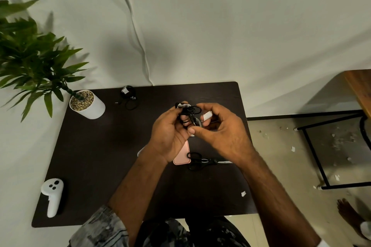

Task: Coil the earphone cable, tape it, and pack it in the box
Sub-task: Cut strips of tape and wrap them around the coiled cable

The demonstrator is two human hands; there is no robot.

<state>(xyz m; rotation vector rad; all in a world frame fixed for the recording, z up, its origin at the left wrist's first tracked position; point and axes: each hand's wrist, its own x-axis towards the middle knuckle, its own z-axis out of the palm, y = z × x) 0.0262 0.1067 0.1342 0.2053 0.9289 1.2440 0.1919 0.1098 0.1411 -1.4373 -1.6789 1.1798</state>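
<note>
I sit at a dark brown, matte rectangular table [96,156] pushed against a plain white wall. Nearest me on its left, one white handheld controller [52,194] lies with its handle pointing toward me. Further in, under my wrists, a pale pink flat box [183,156] lies partly hidden by my left hand, and just to its right one pair of black-handled scissors [202,161] lies crosswise, blades pointing right. Above these I hold the black earphone cable coil [188,113] up off the table between both hands: my left hand [170,132] has its fingers curled round the loops, whose long axis runs roughly left to right, with a strand hanging down toward me. My right hand [218,126] curls in beside it, pinching a short strip of white tape [207,115], its thumb reaching toward the left palm. A white roll sits behind my hands, mostly hidden. Farther back lies a second black earphone bundle [129,97] with a white tag, one of two cables in all, and a white cylindrical pot with pebbles and a green leafy plant [87,104]. I can read no writing anywhere.
</note>
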